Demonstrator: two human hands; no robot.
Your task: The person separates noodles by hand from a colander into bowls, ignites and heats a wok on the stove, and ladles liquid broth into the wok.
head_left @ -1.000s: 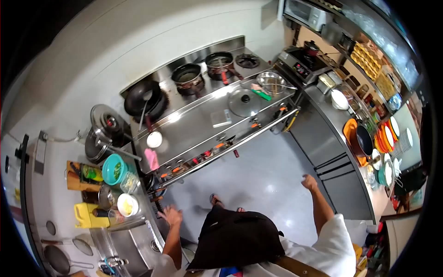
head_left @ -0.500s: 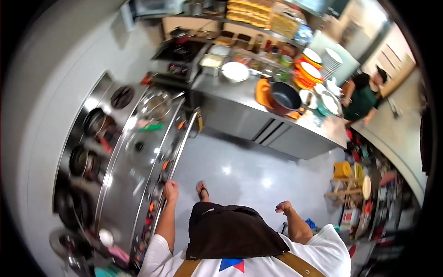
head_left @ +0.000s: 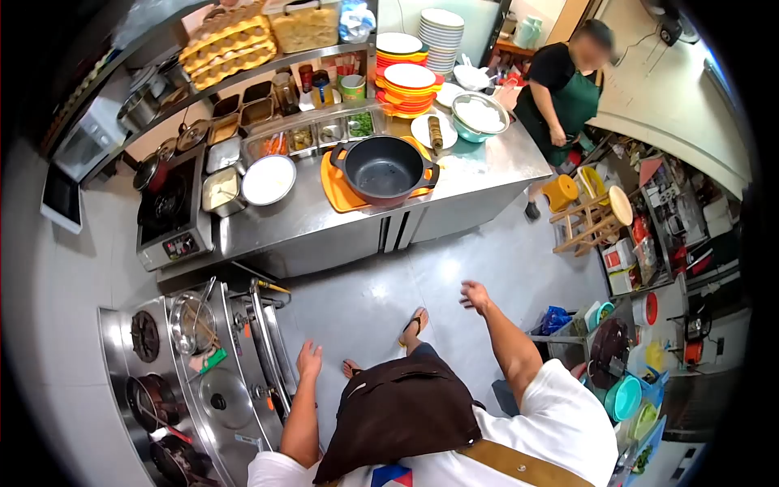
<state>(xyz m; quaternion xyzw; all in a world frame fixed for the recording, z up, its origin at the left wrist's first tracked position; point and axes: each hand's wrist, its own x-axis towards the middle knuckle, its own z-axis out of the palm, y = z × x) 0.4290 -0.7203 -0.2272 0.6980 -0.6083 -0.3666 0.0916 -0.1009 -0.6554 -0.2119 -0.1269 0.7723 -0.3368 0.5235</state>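
Observation:
My left hand [head_left: 309, 359] hangs over the floor beside the stove's front rail [head_left: 274, 345], fingers loosely apart and holding nothing. Farther forward, my right hand [head_left: 473, 296] is stretched over the grey floor, its fingers spread and slightly blurred, also with nothing in it. Ahead on the steel counter stands a black two-handled pot [head_left: 385, 169] on an orange tray [head_left: 337, 191]. A white bowl [head_left: 268, 179] and a metal container of pale food [head_left: 221, 191] sit left of it. On the stove at left are a glass lid [head_left: 226, 399] and a strainer bowl [head_left: 192, 322].
A person in a green apron [head_left: 568, 97] stands past the counter's right end. Stacked plates [head_left: 441, 40] and egg trays [head_left: 231, 45] are at the back. A wooden stool [head_left: 588, 221] and a yellow stool [head_left: 560, 191] stand at right, near a crowded shelf.
My view has turned right and come closer to the counter. My left hand has gone from closed near the rail to open. My right hand has reached forward. The other person has shifted posture.

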